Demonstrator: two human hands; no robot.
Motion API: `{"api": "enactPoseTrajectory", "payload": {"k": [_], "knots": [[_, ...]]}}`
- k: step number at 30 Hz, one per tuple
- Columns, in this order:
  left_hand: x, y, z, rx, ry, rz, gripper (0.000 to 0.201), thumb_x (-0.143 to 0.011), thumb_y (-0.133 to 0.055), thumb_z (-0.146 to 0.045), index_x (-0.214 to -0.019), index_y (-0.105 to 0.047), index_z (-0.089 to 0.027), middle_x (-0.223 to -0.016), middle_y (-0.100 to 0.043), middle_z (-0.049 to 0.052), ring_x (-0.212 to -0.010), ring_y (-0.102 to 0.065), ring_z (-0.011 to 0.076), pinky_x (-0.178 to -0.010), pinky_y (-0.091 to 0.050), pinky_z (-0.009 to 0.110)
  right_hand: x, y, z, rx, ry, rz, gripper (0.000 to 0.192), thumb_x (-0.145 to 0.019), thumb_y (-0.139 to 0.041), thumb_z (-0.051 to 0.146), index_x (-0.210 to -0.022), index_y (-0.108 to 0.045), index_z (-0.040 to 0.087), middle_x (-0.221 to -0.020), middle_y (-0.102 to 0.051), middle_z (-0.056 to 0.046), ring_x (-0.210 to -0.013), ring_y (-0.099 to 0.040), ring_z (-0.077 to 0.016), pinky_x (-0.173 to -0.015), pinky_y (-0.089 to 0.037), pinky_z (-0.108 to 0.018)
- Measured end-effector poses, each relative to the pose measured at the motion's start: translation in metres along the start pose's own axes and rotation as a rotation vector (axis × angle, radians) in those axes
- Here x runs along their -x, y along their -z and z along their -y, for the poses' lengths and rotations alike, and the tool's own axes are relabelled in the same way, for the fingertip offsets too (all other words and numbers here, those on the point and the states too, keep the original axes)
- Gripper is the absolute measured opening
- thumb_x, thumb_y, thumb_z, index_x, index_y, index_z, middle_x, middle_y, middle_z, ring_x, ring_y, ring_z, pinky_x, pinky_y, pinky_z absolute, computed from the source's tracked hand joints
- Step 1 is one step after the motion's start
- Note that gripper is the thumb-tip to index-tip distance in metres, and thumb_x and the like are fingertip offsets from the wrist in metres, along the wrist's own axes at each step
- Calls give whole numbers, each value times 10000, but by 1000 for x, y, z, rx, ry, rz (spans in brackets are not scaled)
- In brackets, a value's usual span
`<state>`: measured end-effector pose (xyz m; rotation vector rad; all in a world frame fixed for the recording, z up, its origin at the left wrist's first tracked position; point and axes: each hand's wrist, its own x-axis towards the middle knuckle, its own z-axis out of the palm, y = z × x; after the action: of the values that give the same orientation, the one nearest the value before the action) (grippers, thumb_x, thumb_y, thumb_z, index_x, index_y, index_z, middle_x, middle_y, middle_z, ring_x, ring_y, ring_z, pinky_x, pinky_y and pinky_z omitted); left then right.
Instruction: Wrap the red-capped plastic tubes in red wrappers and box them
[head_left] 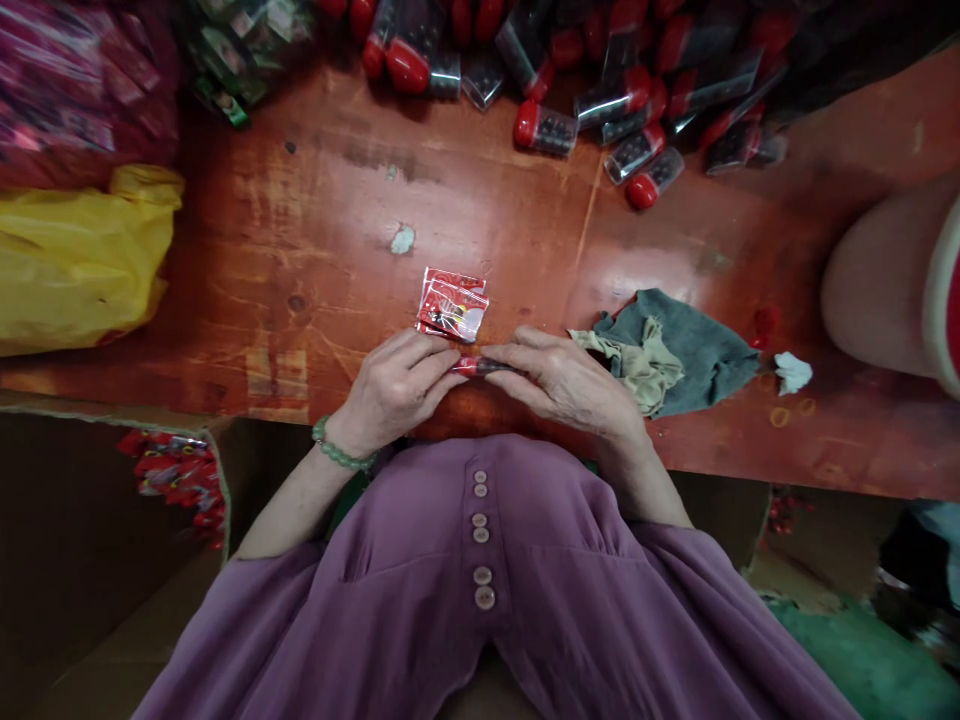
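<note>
Both hands point(480, 385) pinching small tube point(480, 367)

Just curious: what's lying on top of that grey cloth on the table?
A crumpled beige rag lies on the grey cloth's left part, beside the right hand. Whatever is under either cloth is covered.

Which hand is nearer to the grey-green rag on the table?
Right. The right hand lies just beside the rag, its back almost touching the cloth's near edge; the left hand is farther off, across the small tube both hands pinch.
</note>
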<state>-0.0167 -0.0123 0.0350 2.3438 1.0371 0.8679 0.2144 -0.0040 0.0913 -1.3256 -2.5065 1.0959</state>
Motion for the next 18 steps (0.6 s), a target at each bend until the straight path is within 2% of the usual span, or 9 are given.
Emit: {"api": "enactPoseTrajectory", "payload": {"k": [3, 6, 8, 10, 14, 16, 18], "knots": [[1, 0, 0, 44, -25, 9, 180, -889, -647, -259, -1035, -677, -159, -993, -742, 106, -909, -683, 201, -829, -552, 351, -2, 2, 0, -60, 27, 8, 377, -1019, -435, 392, -1227, -668, 180, -921, -645, -70, -821, -623, -173, -762, -469, -288], [0, 1, -1, 147, -35, -7, 225, -873, -668, -270, -1056, -670, -138, -959, -748, 112, -904, -697, 205, -829, -554, 348, -4, 3, -5, -208, 86, 29, 362, -1019, -443, 381, -1197, -683, 177, -896, -661, -57, -795, -630, -152, -748, -476, -268], [-3, 2, 0, 214, -15, -8, 216, -869, -670, -272, -1037, -681, -136, -931, -753, 107, -879, -703, 200, -819, -553, 341, -4, 1, -8, -315, 109, 48, 349, -1014, -457, 376, -1171, -694, 175, -886, -680, -51, -780, -642, -142, -741, -489, -259], [-7, 4, 0, 285, 42, 11, 190, -862, -675, -291, -986, -707, -151, -904, -760, 91, -841, -706, 189, -796, -549, 323, -5, -2, -11, -410, 104, 39, 330, -995, -502, 374, -1205, -677, 189, -965, -714, -57, -831, -670, -151, -772, -511, -268], [-16, 8, 0, 465, 277, 143, 196, -837, -697, -345, -912, -759, -175, -813, -766, 53, -706, -690, 160, -673, -521, 261, -6, -12, -12, -507, 95, -6, 446, -934, -606, 321, -1365, -559, 216, -1254, -687, -75, -1079, -670, -195, -924, -521, -330], [-18, 9, -1, 571, 466, 198, 236, -817, -716, -378, -936, -769, -180, -808, -766, 41, -685, -683, 153, -648, -512, 244, -6, -17, -10, -547, 80, -12, 417, -930, -602, 297, -1337, -585, 209, -1247, -693, -70, -1089, -668, -190, -941, -521, -333], [-17, 8, 0, 668, 652, 169, 307, -767, -763, -415, -965, -766, -181, -855, -771, 42, -732, -694, 162, -679, -525, 243, -7, -21, -10, -643, 24, -35, 372, -924, -604, 315, -1279, -628, 207, -1162, -722, -53, -998, -687, -172, -880, -546, -315]]}}
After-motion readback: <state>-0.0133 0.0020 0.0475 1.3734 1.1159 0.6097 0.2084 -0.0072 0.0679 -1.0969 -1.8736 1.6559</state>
